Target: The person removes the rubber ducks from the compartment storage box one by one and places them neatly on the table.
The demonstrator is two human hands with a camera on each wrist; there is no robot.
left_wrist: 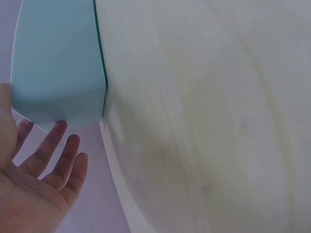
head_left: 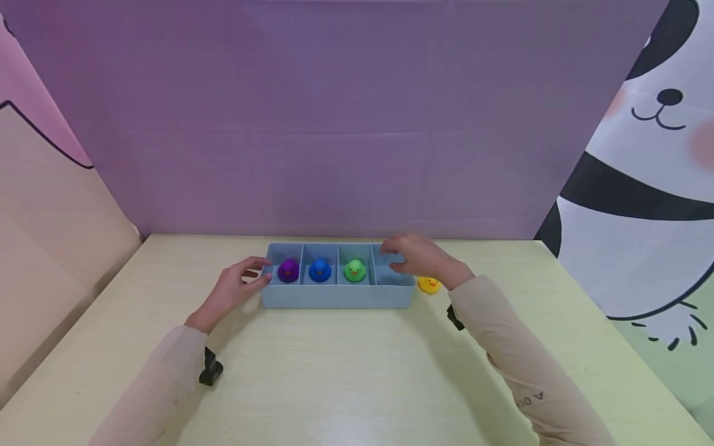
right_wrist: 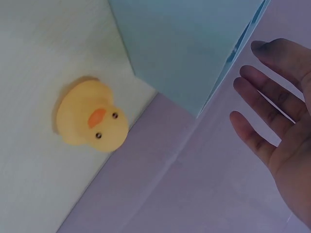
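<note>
1. four compartments in one pale blue tray (head_left: 334, 297), set in a row; tray's long axis runs 9 to 3 o'clock across the table (head_left: 346, 371), sitting mid-table toward the 12 o'clock edge.
2. from 9 o'clock end: purple duck (head_left: 288, 270), blue duck (head_left: 320, 269), green duck (head_left: 354, 270), one per compartment; all upright, beaks facing 6 o'clock toward the person. 4th compartment at the 3 o'clock end has the right hand over it, so contents can't be told.
3. yellow duck (head_left: 429, 284) on the table just outside the tray's 3 o'clock end, near the wall, partly behind the wrist. right wrist view shows it upright w/ orange beak and two dark eyes; nothing grips it.
4. left hand (head_left: 237, 290) at the tray's 9 o'clock end, fingers straight-ish and a bit apart, tips at or touching the end wall; left wrist view shows fingers (left_wrist: 58, 155) spread by the tray corner, holding nothing.
5. right hand (head_left: 415, 257) hovers over the tray's 3 o'clock end, fingers loosely bent and apart, pointing toward 9 o'clock, holding nothing; right wrist view shows fingers (right_wrist: 265, 92) straight and separated, next to the tray wall.
6. writing: small letters on the right sleeve (head_left: 530, 396), look like "a o…", rest not legible. no labels seen on tray or ducks.
7. backdrop: purple board (head_left: 346, 124) at 12 o'clock, panda print (head_left: 647, 186) at 3 o'clock, pink/tan panel (head_left: 50, 217) at 9 o'clock. black wrist mounts under both sleeves.
</note>
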